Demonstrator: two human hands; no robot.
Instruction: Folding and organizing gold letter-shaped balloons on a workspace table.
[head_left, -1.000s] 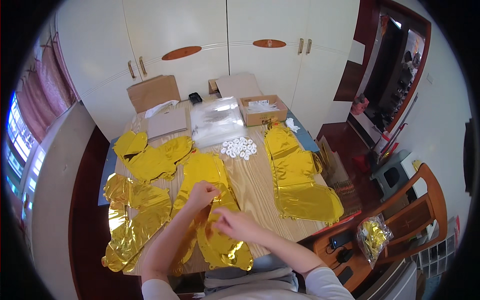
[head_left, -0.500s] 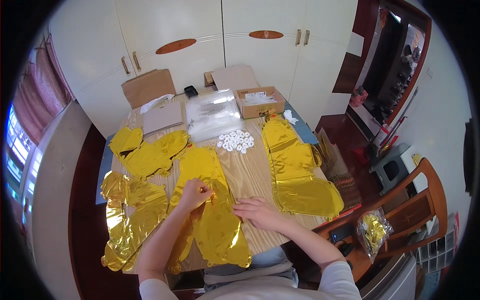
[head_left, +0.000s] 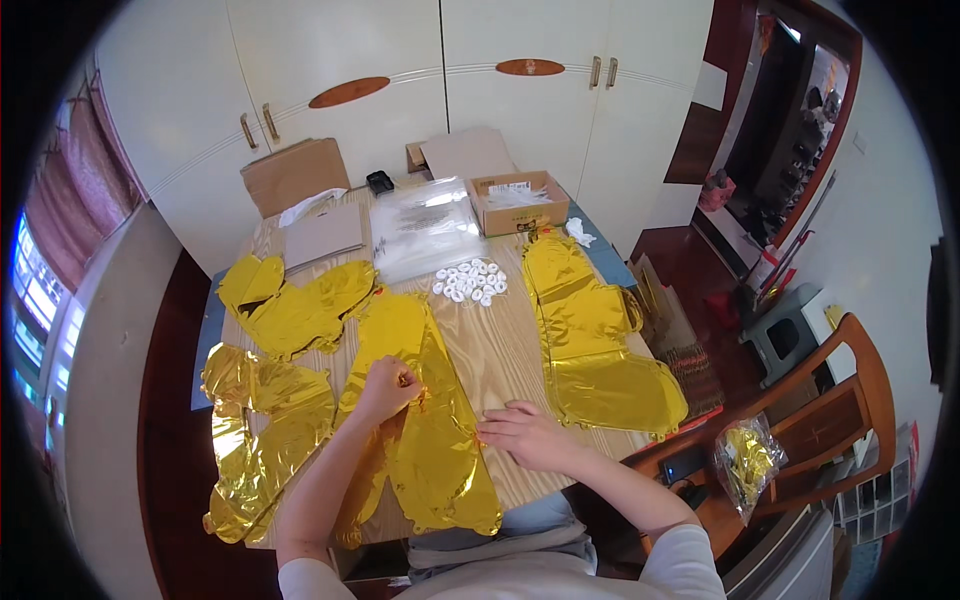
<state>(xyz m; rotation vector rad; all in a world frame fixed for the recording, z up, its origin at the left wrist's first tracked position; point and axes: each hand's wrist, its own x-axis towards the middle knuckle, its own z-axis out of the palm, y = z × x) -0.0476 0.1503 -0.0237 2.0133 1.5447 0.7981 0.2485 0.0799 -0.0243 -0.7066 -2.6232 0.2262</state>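
In front of me on the table lies a flat, uninflated gold foil balloon (head_left: pixel 440 460). My left hand (head_left: pixel 388 390) is closed on its middle, fingertips pinching a creased bit of foil; what lies inside the curled fingers is hidden. At the balloon's right edge my right hand (head_left: pixel 525 435) rests with its fingers stretched out, the fingertips touching the edge. More gold foil lies around: one crumpled sheet (head_left: pixel 270 420) at the near left, another piece (head_left: pixel 300 310) at the far left, and a stack of gold foil balloons (head_left: pixel 600 345) on the right.
White rings (head_left: pixel 470 282) sit in a cluster on the wooden table (head_left: pixel 485 345). Behind them are clear plastic bags (head_left: pixel 425 230), an open cardboard box (head_left: pixel 520 215) and a grey-brown board (head_left: pixel 325 236). A wooden chair (head_left: pixel 850 400) with a bagged gold item (head_left: pixel 748 460) stands right.
My right hand has shifted slightly right and nearer to me along the balloon's edge. My left hand keeps its pinch in about the same place.
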